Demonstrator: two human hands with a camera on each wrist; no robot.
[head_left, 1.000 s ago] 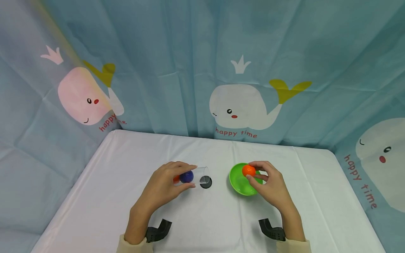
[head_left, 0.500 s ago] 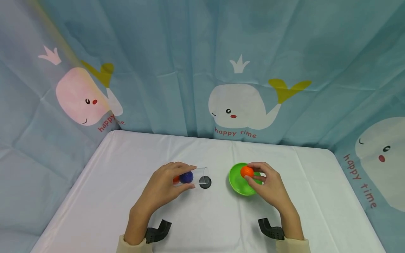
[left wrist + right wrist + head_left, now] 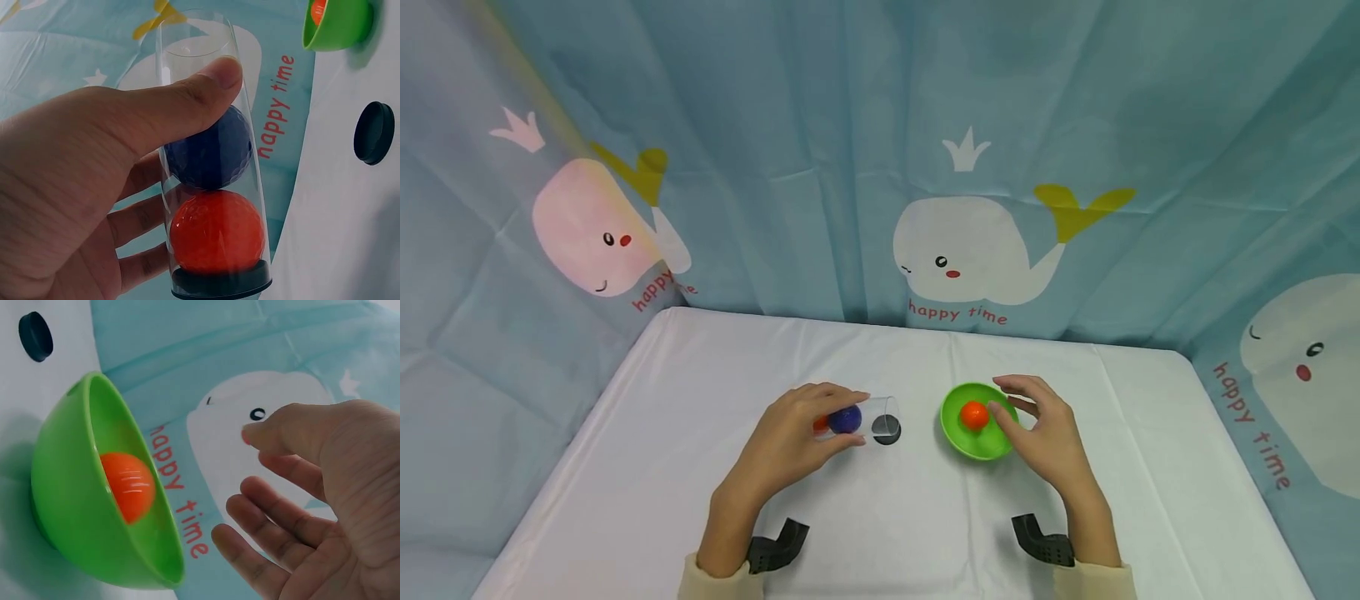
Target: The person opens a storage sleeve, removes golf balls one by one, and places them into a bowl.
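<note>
My left hand point(image 3: 797, 433) grips a clear plastic tube point(image 3: 247, 150), thumb across its front and fingers behind. Inside the tube a dark blue golf ball point(image 3: 209, 153) sits against a red-orange golf ball point(image 3: 217, 231), which is at the end closed by a black cap. The tube's other end has no cap on it. An orange ball point(image 3: 974, 416) lies in a green bowl point(image 3: 69, 481) on the table. At the bowl's right side, my right hand point(image 3: 1041, 425) has its fingers spread apart and holds nothing.
A round black cap point(image 3: 374, 133) lies on the white-covered table point(image 3: 895, 517) between the tube and the bowl. Blue curtains point(image 3: 850, 167) with whale prints stand behind and beside the table. Each wrist carries a black camera mount point(image 3: 778, 546).
The orange ball has left my right hand's fingers and now lies in the green bowl. That hand has spread its fingers and drawn slightly right. My left hand keeps the tube in place.
</note>
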